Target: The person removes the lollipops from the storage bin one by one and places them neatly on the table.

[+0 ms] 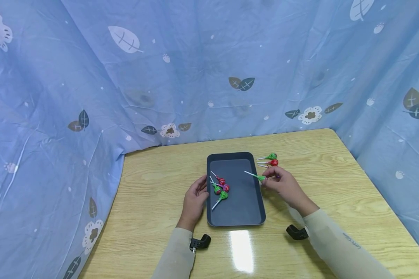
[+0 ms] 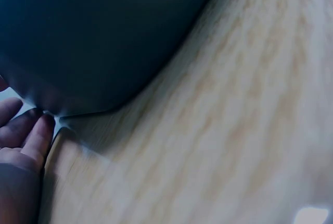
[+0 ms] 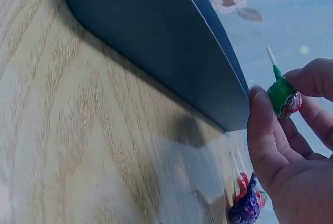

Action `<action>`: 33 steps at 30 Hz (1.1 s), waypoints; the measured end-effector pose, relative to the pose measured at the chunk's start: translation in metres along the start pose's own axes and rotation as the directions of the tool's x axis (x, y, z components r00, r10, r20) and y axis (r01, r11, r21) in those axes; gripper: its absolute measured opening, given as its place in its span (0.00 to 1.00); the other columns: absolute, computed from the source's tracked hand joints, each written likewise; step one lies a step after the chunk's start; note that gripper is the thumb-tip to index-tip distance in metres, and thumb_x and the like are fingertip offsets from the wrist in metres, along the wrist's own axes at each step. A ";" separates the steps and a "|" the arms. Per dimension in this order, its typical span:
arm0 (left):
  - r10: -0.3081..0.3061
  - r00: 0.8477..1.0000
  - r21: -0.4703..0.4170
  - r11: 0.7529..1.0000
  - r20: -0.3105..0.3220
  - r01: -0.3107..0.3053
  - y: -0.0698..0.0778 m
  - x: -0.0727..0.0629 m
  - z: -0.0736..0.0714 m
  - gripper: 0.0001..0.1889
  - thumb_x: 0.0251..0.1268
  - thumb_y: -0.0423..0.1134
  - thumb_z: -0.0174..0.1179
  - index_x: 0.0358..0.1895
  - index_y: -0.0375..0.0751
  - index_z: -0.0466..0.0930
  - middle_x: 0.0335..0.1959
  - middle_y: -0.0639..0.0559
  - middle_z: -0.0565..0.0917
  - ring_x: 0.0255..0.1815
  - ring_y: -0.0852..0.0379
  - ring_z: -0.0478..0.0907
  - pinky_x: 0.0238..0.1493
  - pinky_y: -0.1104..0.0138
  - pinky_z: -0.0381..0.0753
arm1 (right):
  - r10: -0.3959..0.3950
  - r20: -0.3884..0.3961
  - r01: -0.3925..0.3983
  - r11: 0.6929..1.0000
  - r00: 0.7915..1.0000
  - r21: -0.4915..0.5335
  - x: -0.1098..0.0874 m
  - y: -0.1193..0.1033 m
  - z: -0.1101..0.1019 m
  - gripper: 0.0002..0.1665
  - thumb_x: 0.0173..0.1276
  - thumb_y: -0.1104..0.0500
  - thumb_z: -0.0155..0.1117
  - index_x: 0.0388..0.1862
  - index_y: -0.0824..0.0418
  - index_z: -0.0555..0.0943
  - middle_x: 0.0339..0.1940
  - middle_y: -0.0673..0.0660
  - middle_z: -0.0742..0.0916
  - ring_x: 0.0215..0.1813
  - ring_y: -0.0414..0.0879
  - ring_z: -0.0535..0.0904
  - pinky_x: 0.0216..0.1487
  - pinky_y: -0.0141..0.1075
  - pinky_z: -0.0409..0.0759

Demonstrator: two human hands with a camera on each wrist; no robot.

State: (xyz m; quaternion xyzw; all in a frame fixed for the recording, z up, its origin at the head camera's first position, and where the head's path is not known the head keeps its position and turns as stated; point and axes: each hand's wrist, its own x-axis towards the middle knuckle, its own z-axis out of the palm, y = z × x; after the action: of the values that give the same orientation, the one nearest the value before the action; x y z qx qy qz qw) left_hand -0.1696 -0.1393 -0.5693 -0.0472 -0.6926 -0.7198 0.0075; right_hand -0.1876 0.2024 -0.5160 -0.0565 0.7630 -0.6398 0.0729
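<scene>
In the head view, a green lollipop (image 1: 261, 178) is pinched by the right hand (image 1: 283, 186) at the right rim of the dark tray (image 1: 244, 205), where four lollipops (image 1: 223, 195) are gathered on the left side. In the left wrist view, the tray's outer wall is touched by the left hand (image 2: 26, 135) with loosely extended fingers. In the right wrist view, the green lollipop is held raised above the wooden table (image 3: 93, 146), and a purple lollipop (image 3: 246, 208) is seen beside others.

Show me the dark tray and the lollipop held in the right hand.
Dark tray (image 1: 244, 207), head view, bare inside bottom.
Held lollipop (image 3: 281, 97), right wrist view, green wrapper around the candy.
</scene>
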 end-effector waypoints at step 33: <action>-0.002 1.000 0.004 1.000 -0.003 0.002 -0.004 0.002 -0.002 0.32 0.71 0.20 0.54 0.79 0.30 0.71 0.74 0.35 0.77 0.75 0.40 0.74 0.73 0.61 0.77 | 0.068 -0.130 -0.090 0.981 0.989 -0.174 -0.019 0.022 -0.039 0.16 0.80 0.66 0.67 0.61 0.72 0.80 0.52 0.67 0.84 0.43 0.49 0.82 0.33 0.36 0.86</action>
State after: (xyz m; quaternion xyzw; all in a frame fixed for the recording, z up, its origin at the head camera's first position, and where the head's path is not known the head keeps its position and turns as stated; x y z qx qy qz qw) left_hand -0.1722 -0.1407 -0.5727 -0.0453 -0.6940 -0.7185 0.0081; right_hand -0.1759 0.2476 -0.5306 0.0071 0.8221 -0.5675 0.0457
